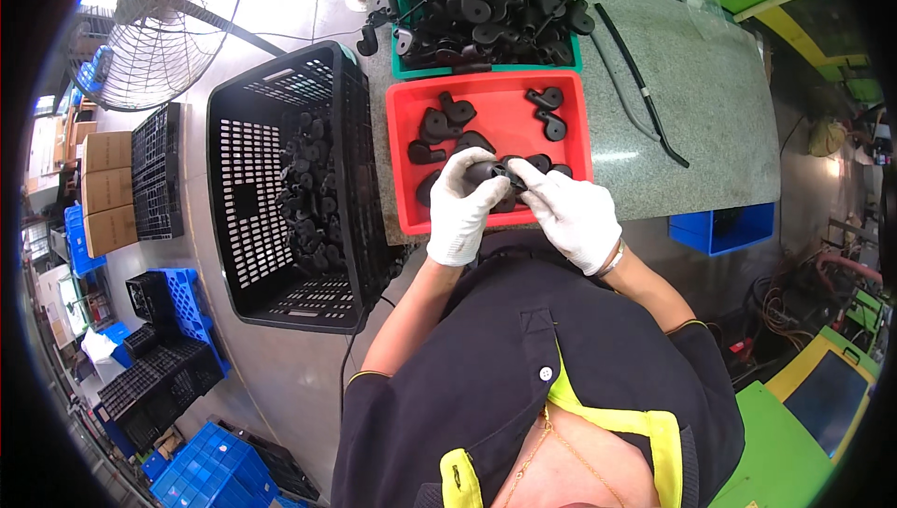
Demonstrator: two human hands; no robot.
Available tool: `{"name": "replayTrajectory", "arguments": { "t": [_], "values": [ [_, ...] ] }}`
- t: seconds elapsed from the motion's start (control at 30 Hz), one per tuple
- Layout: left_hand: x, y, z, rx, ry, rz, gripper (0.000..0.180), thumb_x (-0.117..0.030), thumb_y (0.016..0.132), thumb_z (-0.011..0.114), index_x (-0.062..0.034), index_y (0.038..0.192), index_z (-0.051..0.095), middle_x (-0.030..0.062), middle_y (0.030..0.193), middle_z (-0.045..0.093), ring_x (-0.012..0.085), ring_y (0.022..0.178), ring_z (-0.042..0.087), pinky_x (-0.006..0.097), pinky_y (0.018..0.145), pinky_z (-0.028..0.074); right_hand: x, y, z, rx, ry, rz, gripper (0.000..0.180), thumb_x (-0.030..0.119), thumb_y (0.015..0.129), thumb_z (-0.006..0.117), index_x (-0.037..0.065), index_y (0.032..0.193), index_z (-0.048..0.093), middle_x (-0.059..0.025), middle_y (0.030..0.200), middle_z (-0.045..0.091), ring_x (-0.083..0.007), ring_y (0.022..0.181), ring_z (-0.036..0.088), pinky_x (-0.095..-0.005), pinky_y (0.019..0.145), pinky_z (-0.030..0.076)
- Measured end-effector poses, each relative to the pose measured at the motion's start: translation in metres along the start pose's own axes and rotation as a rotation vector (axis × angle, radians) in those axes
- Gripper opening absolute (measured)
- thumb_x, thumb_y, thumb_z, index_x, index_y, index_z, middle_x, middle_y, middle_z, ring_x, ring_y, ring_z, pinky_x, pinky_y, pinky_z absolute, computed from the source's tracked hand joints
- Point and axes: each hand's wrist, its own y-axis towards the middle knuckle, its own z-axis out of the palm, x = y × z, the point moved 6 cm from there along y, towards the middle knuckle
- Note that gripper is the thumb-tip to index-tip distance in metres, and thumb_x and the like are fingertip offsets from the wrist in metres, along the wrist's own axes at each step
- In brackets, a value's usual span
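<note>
A smooth red plastic tray (500, 115) with raised walls sits on the speckled, stone-like counter (696, 139). Above the tray's near half is a dark, rounded plastic part (484, 171), held between two hands in white, closely fitting fabric gloves. The left hand (461, 201) has its fingers (470, 160) curled around the part, pinching its bulky body against the thumb. The right hand (572, 215) brings its fingers together at the part's right end; the small detail pinched there is hidden.

Inside the tray lie matte black pieces (553, 125), rounded with short stubby necks. Just beyond the tray, a green plastic bin (396, 61) is heaped with similar curved shapes. Left of it stands a black crate (348, 125) with slotted lattice walls, partly filled with more. Right of it lie a slim black tube (645, 92) and a thinner grey one (621, 97), both gently bent.
</note>
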Motion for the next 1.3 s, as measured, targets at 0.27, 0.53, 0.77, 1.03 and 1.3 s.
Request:
{"name": "replayTrajectory", "arguments": {
  "t": [0.27, 0.53, 0.77, 1.03, 1.3],
  "values": [
    [-0.015, -0.004, -0.04, -0.324, 0.011, 0.034, 0.025, 0.001, 0.085, 0.058, -0.0017, 0.109, 0.053, 0.0045, 0.088, 0.056, 0.0117, 0.07, 0.058, 0.027, 0.067, 0.051, -0.052, 0.014, 0.049, -0.006, 0.065, 0.183, 0.031, 0.028, 0.089, 0.055, 0.014, 0.116, 0.055, -0.0115, 0.08, 0.059, -0.0305, 0.068, 0.062, -0.0411, 0.058, 0.05],
    [-0.062, -0.013, -0.209, -0.819, -0.312, 0.593, 0.041, -0.003, 0.091, 0.054, -0.0022, 0.129, 0.038, 0.0131, 0.106, 0.053, 0.0244, 0.081, 0.057, 0.048, 0.083, 0.05, -0.159, 0.049, 0.146, 0.381, -0.506, 0.262, 0.023, 0.016, 0.09, 0.046, 0.004, 0.108, 0.052, -0.0182, 0.098, 0.059, -0.0334, 0.076, 0.067, -0.0439, 0.062, 0.054],
    [-0.043, -0.053, -0.254, -1.215, -0.055, 0.468, 0.04, -0.008, 0.089, 0.052, -0.0057, 0.128, 0.046, 0.0127, 0.122, 0.051, 0.0227, 0.104, 0.052, 0.042, 0.094, 0.04, -0.137, 0.052, 0.153, 0.398, -0.344, 0.084, 0.029, 0.023, 0.085, 0.058, 0.005, 0.107, 0.053, -0.0192, 0.101, 0.061, -0.0352, 0.081, 0.065, -0.0439, 0.065, 0.053],
    [-0.015, -0.019, -0.057, -0.113, 0.253, -0.116, 0.036, -0.019, 0.09, 0.059, 0.0005, 0.119, 0.053, 0.0104, 0.108, 0.06, 0.0158, 0.089, 0.061, 0.03, 0.08, 0.05, -0.013, 0.045, 0.067, 0.156, 0.859, 0.179, 0.034, 0.004, 0.076, 0.068, 0.004, 0.11, 0.061, -0.0051, 0.097, 0.066, -0.0115, 0.082, 0.059, -0.0261, 0.078, 0.048],
    [-0.008, -0.026, -0.029, 0.017, 0.053, -0.363, 0.039, -0.014, 0.09, 0.058, -0.0038, 0.126, 0.046, 0.0068, 0.103, 0.058, 0.0118, 0.077, 0.059, 0.026, 0.069, 0.051, 0.01, 0.039, 0.057, 0.352, 1.126, 0.175, 0.034, -0.002, 0.084, 0.06, 0.0, 0.118, 0.054, -0.0039, 0.101, 0.06, -0.0084, 0.089, 0.056, -0.0237, 0.078, 0.048]
  ]
}}
